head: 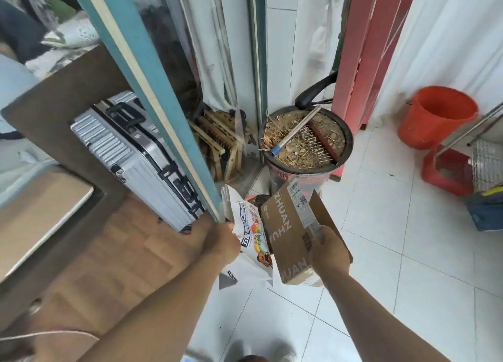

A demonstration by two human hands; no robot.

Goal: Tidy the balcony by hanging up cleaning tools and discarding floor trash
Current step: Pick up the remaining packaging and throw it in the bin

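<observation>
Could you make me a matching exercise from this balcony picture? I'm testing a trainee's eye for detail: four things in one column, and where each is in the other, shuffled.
Things:
1. cardboard box
2. printed white bag
3. small rake
4. orange bucket

Places:
A. on the tiled floor at the far right
B. held in the left hand
C. lying on the dry soil of the dark plant pot
D. held in the right hand

Pairs: 1-D, 2-B, 3-C, 4-A
</observation>
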